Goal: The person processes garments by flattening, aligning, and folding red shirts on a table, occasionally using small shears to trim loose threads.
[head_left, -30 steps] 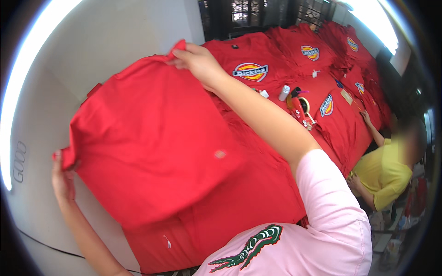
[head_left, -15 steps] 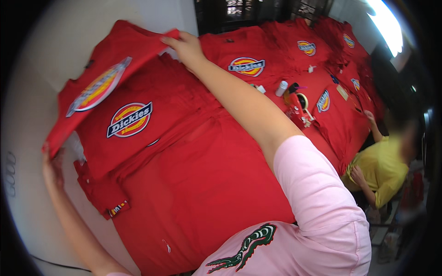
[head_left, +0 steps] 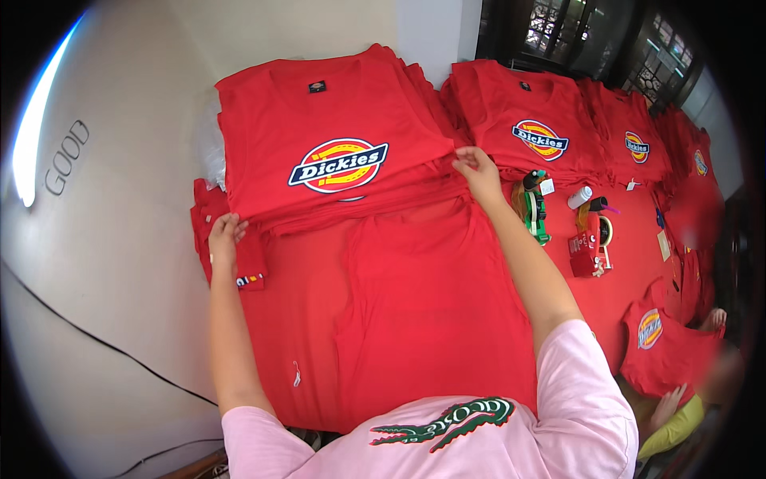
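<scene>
Two bare hands at lower corners of topmost red shirt (head_left: 327,120), which lies on shirt pile (head_left: 399,199), upper left of frame, oval badge (head_left: 339,165) facing up. Right hand (head_left: 476,172): thumb and fingertips pinching corner. Left hand (head_left: 226,233): fingers bent at opposite corner; cannot tell whether closed on cloth. Wide hand spacing seems to keep hem straight, cloth flat. Spread red shirt (head_left: 439,303) at centre. Red tape dispenser (head_left: 587,252) right of centre, apparently placed within reach. Co-worker's hand (head_left: 668,405) lower right, at smaller-looking red bundle (head_left: 669,363).
</scene>
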